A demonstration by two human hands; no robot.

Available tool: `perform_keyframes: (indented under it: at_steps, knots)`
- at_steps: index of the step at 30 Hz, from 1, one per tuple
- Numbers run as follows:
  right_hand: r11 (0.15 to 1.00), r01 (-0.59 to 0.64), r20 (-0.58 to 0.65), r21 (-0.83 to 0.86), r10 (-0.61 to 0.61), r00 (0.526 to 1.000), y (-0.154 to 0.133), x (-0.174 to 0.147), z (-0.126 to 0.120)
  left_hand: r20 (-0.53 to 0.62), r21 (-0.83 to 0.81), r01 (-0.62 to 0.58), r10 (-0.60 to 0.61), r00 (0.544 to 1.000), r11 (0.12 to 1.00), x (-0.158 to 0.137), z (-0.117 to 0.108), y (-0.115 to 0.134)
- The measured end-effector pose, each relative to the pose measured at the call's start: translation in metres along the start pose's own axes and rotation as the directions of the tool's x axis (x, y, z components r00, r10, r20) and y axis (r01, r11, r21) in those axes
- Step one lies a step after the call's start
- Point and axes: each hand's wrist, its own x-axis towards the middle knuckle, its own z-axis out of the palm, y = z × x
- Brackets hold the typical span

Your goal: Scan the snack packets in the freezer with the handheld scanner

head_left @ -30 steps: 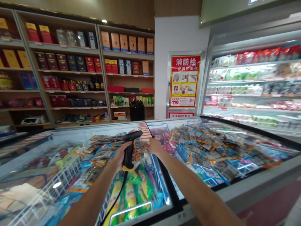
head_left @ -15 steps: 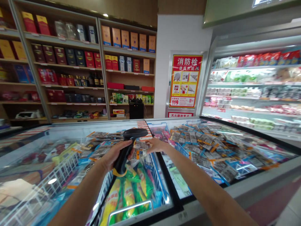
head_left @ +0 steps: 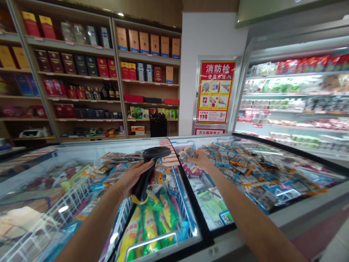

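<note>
My left hand is wrapped around the grip of a black and yellow barcode scanner, its head pointing right over the left half of the chest freezer. Between the fingers of my right hand is a small flat packet, grey with a yellowish edge, above the right half. Many similar packets lie in a heap just right of this hand. Below the scanner, yellow and green ice-cream packs lie in a white wire basket.
A black frame bar divides the freezer top between my arms. Shelves of boxed goods stand behind on the left, a red wall notice in the middle, and a lit display cooler on the right.
My right hand has moved right with the packet, from beside the scanner across the dividing bar. My left hand and the scanner stay almost in place.
</note>
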Motion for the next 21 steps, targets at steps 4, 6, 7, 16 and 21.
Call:
perform_keyframes:
  at_steps: [4, 6, 7, 16, 21]
  knots:
    - [0.997, -0.048, -0.076, -0.053, 0.044, 0.996, 0.006, 0.004, -0.018, 0.012, 0.069, -0.042, 0.041, 0.999, 0.997, -0.002, 0.006, 0.001]
    - [0.996, -0.047, -0.100, -0.076, 0.040, 0.994, 0.007, 0.005, -0.021, 0.016, 0.092, -0.050, 0.049, 0.999, 0.995, -0.002, 0.009, 0.001]
    - [0.994, -0.044, -0.110, -0.099, 0.033, 0.993, 0.008, 0.005, -0.022, 0.015, 0.100, -0.049, 0.048, 0.999, 0.994, -0.002, 0.010, 0.001]
    - [0.966, -0.012, -0.138, -0.256, -0.025, 0.990, 0.009, 0.005, -0.029, 0.056, 0.226, -0.050, 0.038, 0.998, 0.973, 0.000, 0.011, -0.002]
    - [0.958, -0.010, -0.142, -0.286, -0.032, 0.989, 0.005, 0.002, -0.029, 0.084, 0.222, -0.068, 0.051, 0.995, 0.973, -0.003, 0.014, 0.003]
